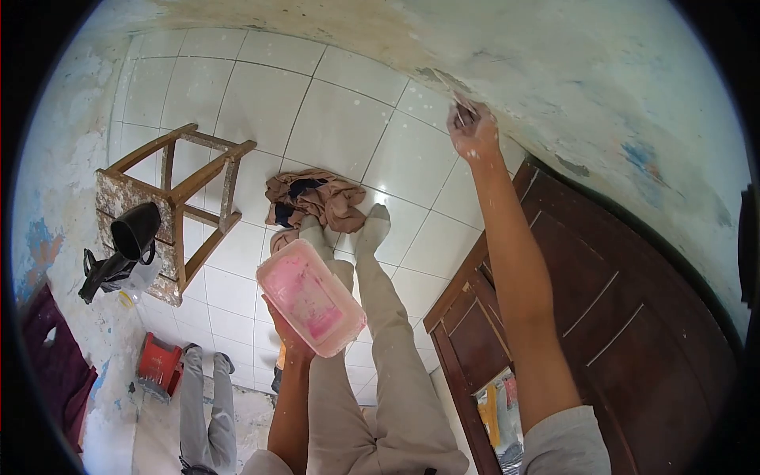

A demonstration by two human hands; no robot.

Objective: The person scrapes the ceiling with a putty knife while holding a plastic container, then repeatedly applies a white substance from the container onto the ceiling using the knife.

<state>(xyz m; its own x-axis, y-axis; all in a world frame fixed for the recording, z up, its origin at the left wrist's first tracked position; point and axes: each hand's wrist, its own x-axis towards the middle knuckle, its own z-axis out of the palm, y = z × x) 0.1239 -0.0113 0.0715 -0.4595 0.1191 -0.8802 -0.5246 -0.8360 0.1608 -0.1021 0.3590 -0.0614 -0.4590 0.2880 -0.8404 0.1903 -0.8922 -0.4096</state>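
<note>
My left hand [288, 332] grips a shallow pink plastic container [305, 293] from its near left side, with its open top facing me. Pink and whitish smears coat the inside of this container. Up at the worn, peeling wall [570, 87], my right hand [475, 131] is closed, its fingers curled in and spotted with white. A thin pale edge shows by the fingertips against the wall, too small to name. Bare plaster patches and flaking paint surround that spot.
A paint-spattered wooden stool [170, 202] lies left, with a black dipper-like thing [136, 231] by its seat. Crumpled brown cloth [321, 198] is at my feet on the tiled floor [261, 103]. A dark wooden door [602, 317], a red bucket [159, 364] and another person's legs [207, 412] are nearby.
</note>
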